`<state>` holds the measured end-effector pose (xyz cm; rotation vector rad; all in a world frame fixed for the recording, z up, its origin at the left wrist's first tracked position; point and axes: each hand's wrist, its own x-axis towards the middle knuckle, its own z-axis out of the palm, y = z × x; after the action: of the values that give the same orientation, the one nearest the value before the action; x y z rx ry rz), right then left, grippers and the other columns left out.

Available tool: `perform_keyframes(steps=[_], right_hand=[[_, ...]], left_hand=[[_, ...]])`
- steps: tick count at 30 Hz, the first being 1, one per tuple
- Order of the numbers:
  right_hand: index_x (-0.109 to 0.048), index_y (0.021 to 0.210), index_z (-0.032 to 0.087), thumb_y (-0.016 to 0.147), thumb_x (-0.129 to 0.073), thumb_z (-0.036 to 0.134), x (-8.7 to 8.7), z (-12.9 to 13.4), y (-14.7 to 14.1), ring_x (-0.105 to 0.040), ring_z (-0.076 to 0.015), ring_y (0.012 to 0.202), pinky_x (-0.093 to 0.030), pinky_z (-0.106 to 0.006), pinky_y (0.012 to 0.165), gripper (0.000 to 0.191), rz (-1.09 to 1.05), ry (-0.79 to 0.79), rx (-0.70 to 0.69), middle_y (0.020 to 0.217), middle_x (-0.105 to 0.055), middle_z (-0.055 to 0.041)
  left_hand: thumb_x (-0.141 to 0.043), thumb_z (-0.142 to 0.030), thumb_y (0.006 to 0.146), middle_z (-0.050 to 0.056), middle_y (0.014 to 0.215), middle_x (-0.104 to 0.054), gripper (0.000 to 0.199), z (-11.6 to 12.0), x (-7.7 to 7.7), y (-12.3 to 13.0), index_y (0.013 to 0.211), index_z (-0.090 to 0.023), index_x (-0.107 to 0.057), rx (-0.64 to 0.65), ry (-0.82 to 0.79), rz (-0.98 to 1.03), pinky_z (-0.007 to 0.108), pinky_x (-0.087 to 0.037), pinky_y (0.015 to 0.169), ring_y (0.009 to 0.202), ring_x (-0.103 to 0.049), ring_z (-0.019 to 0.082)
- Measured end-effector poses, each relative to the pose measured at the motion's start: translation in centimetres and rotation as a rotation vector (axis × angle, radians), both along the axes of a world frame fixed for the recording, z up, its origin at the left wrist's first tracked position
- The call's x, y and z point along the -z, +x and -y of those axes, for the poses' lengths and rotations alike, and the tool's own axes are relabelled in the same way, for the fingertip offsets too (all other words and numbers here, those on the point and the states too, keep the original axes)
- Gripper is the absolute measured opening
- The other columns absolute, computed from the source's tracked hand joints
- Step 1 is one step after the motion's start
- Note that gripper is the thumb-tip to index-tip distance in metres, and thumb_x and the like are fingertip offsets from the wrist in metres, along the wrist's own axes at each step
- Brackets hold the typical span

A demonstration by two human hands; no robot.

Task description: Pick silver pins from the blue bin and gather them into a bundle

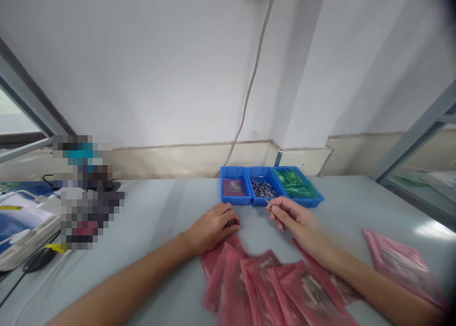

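Observation:
Small and silvery, a thin metal piece sits pinched between the thumb and fingertips of my right hand, just in front of the middle blue bin. That middle bin contains many similar loose metal pieces. My left hand is closed, its fingers curled over something dark that I cannot make out. It rests at the upper end of a fanned-out row of pink plastic bags, several of them overlapping. Small metallic items show through the bag nearest my right forearm.
Left of the middle bin, a blue bin holds a pink bag; the right blue bin holds green packets. Another pink bag lies at the right. Cables and a white power strip crowd the left, by a pixelated area.

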<state>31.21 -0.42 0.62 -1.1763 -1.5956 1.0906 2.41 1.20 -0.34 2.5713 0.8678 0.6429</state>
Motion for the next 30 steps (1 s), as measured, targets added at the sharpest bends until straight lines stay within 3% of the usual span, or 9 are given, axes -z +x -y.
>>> perform_keyframes(steps=[30], right_hand=[[-0.063, 0.102, 0.024, 0.102, -0.059, 0.063, -0.70, 0.46, -0.35, -0.052, -0.0161, 0.065, -0.046, -0.031, 0.064, 0.039, 0.067, 0.013, -0.012, 0.084, -0.062, -0.0002]], left_hand=[[-0.053, -0.031, 0.111, 0.007, 0.109, -0.065, 0.017, 0.02, -0.14, 0.06, 0.109, -0.019, -0.065, 0.003, 0.012, -0.003, 0.034, -0.052, 0.093, 0.103, -0.061, 0.021]])
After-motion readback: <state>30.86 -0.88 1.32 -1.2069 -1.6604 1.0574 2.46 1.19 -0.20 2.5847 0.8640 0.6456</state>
